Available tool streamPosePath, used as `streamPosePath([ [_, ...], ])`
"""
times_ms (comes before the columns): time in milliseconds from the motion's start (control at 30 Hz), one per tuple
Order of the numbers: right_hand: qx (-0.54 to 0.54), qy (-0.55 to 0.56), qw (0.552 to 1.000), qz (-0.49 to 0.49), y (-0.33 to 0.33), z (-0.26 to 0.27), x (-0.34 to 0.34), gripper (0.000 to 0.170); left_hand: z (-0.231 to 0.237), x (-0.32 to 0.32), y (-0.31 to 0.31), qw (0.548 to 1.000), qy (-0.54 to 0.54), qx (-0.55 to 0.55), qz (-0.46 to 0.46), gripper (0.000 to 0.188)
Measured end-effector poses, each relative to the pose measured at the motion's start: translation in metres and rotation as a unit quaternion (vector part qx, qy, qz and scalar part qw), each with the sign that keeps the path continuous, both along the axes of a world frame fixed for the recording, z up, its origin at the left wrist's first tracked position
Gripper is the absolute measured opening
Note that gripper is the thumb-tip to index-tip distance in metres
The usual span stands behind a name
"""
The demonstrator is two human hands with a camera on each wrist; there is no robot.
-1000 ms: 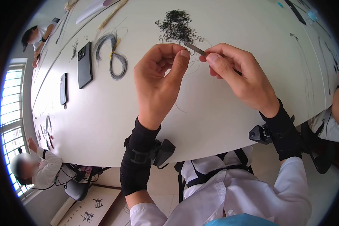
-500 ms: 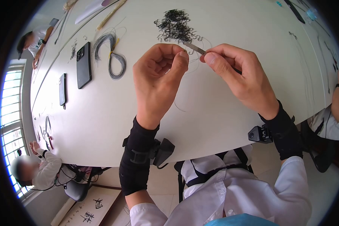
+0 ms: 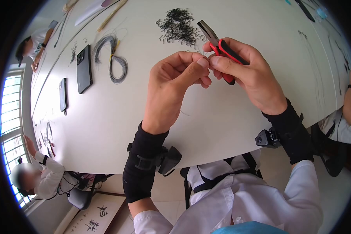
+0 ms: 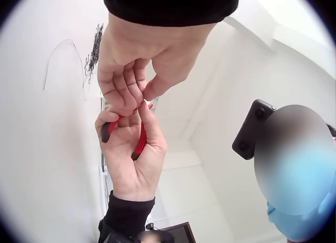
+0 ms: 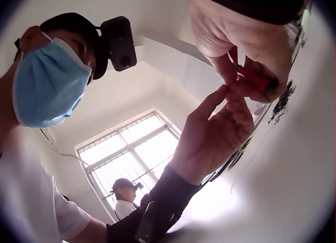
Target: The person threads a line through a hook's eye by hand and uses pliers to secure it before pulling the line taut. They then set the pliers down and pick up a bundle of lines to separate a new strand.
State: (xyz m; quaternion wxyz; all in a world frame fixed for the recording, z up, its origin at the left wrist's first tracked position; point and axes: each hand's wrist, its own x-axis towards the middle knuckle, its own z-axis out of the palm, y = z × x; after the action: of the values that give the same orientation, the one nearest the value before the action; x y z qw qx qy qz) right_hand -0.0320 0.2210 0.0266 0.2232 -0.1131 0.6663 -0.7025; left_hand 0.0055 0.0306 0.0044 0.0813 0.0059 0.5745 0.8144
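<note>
My right hand (image 3: 253, 80) holds a pair of pliers (image 3: 233, 52) with red and black handles, in the head view, their metal nose pointing up and away to the left. Thumb and forefinger of my left hand (image 3: 169, 87) pinch a tiny dark piece of wire, mostly hidden by the fingertips. The fingertips of both hands meet just below the pliers' pivot. In the left wrist view, the red handles (image 4: 140, 143) lie across the right palm. Beyond the hands on the table is a pile of small bent black wire hooks (image 3: 178, 27).
A tied bundle of grey wire (image 3: 119, 70) lies left of the hands, beside a large black phone (image 3: 84, 70) and a smaller phone (image 3: 63, 95). Thin loose wires (image 3: 316, 74) stretch along the table's right side. Other people sit around the white table (image 3: 105, 136).
The pliers' nose has left the left fingertips and turned upward in my right hand, so both handles now show. My left hand has moved right, and its fingertips meet the right ones.
</note>
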Motion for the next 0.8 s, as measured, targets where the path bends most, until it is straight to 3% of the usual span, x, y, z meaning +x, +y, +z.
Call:
streamPosePath([
  [267,-0.035,-0.043,0.998,0.028,0.005,0.001,-0.004,0.037,0.002,0.000,-0.004,0.990,0.089,-0.095,0.052,0.015],
  [367,-0.068,-0.081,0.994,0.028,0.005,0.001,-0.005,0.029,-0.003,-0.006,-0.003,0.924,0.285,-0.233,0.107,0.020],
  [500,-0.073,-0.126,0.987,0.067,0.011,0.002,-0.008,0.036,-0.001,-0.008,-0.010,0.846,0.386,-0.354,0.095,0.029],
  [667,-0.106,-0.160,0.978,0.079,0.010,-0.001,-0.006,0.035,0.004,-0.005,-0.010,0.826,0.398,-0.395,0.063,0.021],
  [800,-0.038,-0.120,0.990,0.063,0.012,0.002,-0.008,0.036,0.005,-0.003,-0.010,0.833,0.364,-0.408,0.080,0.017],
])
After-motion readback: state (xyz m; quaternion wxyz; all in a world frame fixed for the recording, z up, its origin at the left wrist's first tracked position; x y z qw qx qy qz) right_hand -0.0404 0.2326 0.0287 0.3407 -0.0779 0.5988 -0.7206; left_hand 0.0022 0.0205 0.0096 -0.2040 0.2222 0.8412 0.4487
